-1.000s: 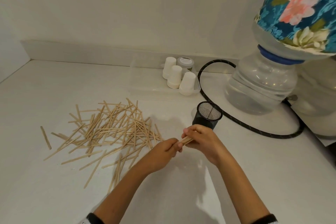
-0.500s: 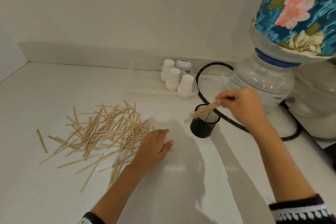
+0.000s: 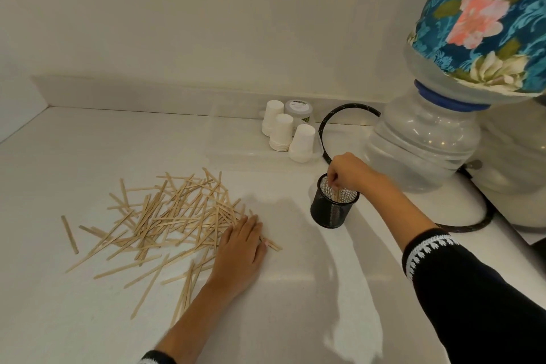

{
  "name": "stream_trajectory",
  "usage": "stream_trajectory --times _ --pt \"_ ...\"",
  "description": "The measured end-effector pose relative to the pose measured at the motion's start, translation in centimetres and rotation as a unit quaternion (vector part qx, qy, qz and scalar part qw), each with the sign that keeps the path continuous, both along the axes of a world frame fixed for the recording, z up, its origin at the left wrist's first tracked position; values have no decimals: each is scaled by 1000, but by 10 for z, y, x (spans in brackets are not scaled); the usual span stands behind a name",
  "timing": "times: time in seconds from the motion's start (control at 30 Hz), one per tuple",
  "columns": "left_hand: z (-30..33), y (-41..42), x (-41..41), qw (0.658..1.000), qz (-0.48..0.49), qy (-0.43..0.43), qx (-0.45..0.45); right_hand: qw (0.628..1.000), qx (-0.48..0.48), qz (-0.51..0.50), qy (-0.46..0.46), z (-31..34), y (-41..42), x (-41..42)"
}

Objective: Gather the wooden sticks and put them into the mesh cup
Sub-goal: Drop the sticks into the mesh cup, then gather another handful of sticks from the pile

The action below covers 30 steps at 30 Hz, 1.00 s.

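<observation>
While our right hand (image 3: pixel 347 170) pinched a few wooden sticks (image 3: pixel 336 194) in a narrow grip and stood them inside the black mesh cup (image 3: pixel 332 210), our left hand (image 3: pixel 240 248) lay flat, fingers straight, on the near edge of the loose pile of sticks (image 3: pixel 165 216). That pile sprawled over the white bench (image 3: pixel 88 145) well left of the cup. Behind the cup stood stacked paper cups (image 3: pixel 280 133) in a clear tray (image 3: pixel 233 142), a black hose (image 3: pixel 325 124) and a water bottle (image 3: pixel 422 142).
</observation>
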<state>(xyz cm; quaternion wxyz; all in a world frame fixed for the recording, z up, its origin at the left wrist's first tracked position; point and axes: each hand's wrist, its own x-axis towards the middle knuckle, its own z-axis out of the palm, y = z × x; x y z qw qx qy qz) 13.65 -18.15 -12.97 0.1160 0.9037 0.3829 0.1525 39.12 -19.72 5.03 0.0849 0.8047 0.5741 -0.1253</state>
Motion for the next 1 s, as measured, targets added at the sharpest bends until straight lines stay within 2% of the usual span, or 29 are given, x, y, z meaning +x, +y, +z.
stream_trajectory --times 0.17,0.33,0.43,0.53,0.67,0.77,1.0 --pt "-1 1 0 1000 3 10 0 1000 16 5 -6 1 6 2" --pt "-1 1 0 1000 5 10 -3 991 130 -29 -20 18 -1 4" --pt "1 1 0 1000 5 3 -15 978 208 -22 3 24 -11 -5" --pt "7 0 0 999 4 -25 -28 969 238 -28 66 10 -24 -29" --pt "24 3 -11 997 10 -78 -18 962 218 -24 161 -32 -35 -66" --pt "32 16 -35 995 37 -87 -15 962 190 -37 190 -71 -39 -95" --pt "23 64 -114 995 95 5 -38 958 125 -107 237 -132 -35 -168"
